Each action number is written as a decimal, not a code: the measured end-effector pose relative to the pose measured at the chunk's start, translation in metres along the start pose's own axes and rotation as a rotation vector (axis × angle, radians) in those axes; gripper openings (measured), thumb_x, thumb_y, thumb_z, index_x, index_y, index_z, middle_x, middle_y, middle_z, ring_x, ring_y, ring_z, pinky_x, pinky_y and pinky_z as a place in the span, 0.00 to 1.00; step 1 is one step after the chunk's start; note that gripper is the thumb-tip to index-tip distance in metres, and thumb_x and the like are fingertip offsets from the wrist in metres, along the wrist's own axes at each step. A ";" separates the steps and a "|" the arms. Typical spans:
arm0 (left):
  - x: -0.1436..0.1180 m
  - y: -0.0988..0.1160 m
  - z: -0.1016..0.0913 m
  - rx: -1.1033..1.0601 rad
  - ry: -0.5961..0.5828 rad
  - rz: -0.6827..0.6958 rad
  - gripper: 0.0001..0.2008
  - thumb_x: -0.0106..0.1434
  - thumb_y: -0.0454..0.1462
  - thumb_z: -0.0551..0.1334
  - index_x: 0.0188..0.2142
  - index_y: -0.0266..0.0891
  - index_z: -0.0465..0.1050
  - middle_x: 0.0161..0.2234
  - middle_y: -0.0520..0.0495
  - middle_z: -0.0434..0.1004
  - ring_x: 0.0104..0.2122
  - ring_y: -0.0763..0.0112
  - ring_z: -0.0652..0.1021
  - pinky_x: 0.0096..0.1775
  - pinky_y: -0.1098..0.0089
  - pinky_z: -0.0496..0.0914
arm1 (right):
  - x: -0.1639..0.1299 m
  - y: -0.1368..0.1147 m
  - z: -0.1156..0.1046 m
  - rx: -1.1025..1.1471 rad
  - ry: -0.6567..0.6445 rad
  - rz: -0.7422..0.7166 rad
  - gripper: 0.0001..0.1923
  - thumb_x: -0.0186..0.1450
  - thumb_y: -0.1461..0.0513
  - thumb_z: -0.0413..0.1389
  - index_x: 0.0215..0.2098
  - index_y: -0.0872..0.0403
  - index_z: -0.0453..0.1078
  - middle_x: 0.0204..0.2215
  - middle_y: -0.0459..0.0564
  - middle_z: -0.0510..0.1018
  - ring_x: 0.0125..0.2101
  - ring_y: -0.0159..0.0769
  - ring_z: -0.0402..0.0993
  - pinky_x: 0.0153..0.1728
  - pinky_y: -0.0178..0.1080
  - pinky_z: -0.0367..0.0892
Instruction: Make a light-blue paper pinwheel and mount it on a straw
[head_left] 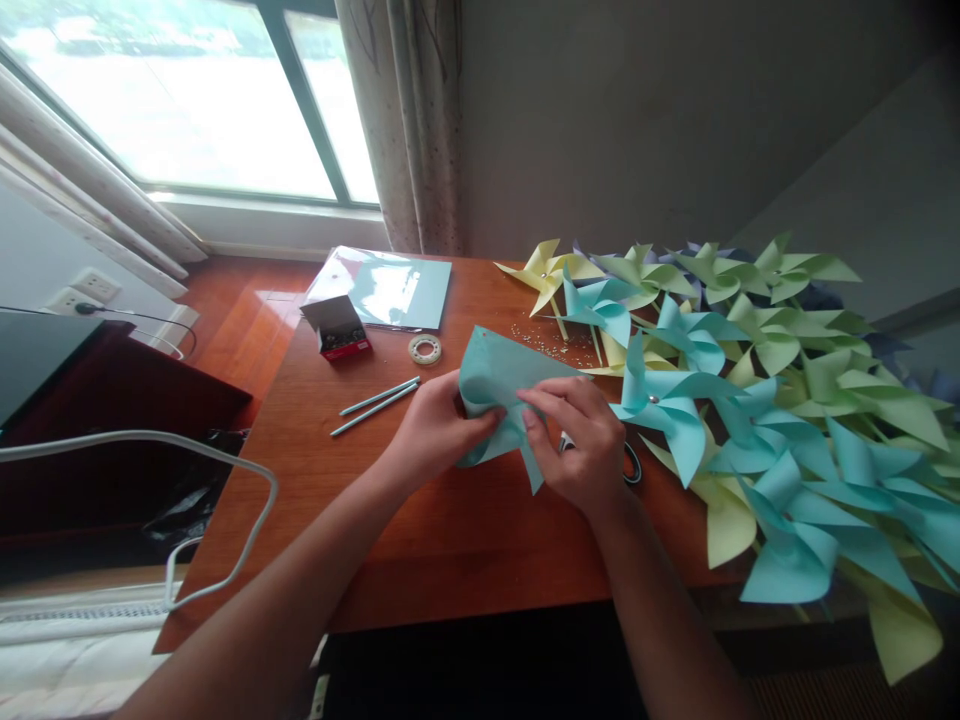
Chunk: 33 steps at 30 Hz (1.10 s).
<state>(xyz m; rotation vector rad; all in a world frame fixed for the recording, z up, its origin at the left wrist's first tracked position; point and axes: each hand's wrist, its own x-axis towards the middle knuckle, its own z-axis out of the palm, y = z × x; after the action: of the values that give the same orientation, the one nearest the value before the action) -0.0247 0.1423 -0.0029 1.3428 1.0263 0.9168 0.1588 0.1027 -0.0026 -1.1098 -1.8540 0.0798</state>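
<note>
Both my hands hold a sheet of light blue paper (495,375) just above the wooden table (360,500). My left hand (435,430) pinches its left side, with a corner folded toward the middle. My right hand (585,440) presses another folded flap down at the centre. Part of the sheet is hidden under my fingers. Scissors (631,464) lie on the table, half hidden behind my right hand.
A heap of finished blue, green and yellow paper pinwheels (757,390) fills the table's right side. Two blue sticks (377,400), a tape roll (424,349), a small open box (337,327), a pack of blue paper (390,288) and scattered small pins (544,340) lie beyond my hands.
</note>
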 end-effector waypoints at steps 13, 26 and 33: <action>-0.008 0.006 0.010 0.444 -0.159 0.193 0.04 0.60 0.34 0.62 0.30 0.37 0.75 0.26 0.54 0.73 0.27 0.72 0.69 0.32 0.74 0.64 | 0.000 -0.003 0.002 0.118 -0.050 0.316 0.23 0.69 0.61 0.57 0.62 0.50 0.67 0.23 0.41 0.76 0.21 0.32 0.67 0.26 0.36 0.69; -0.004 0.001 0.005 0.242 0.023 0.059 0.07 0.56 0.37 0.66 0.35 0.37 0.78 0.30 0.50 0.77 0.31 0.67 0.74 0.33 0.72 0.67 | 0.001 -0.001 -0.001 0.407 0.026 0.542 0.02 0.63 0.61 0.64 0.34 0.51 0.79 0.30 0.47 0.82 0.28 0.35 0.76 0.26 0.36 0.70; -0.003 0.002 0.007 -0.015 0.037 -0.074 0.08 0.52 0.37 0.70 0.29 0.37 0.74 0.26 0.52 0.75 0.28 0.69 0.74 0.31 0.72 0.68 | 0.002 0.000 0.000 0.299 -0.038 0.488 0.03 0.61 0.63 0.65 0.35 0.51 0.78 0.27 0.43 0.78 0.23 0.29 0.65 0.24 0.35 0.64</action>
<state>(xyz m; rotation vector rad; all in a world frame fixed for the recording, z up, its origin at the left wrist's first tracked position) -0.0185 0.1375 -0.0006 1.2715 1.0878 0.8951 0.1582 0.1041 -0.0007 -1.3246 -1.5037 0.6409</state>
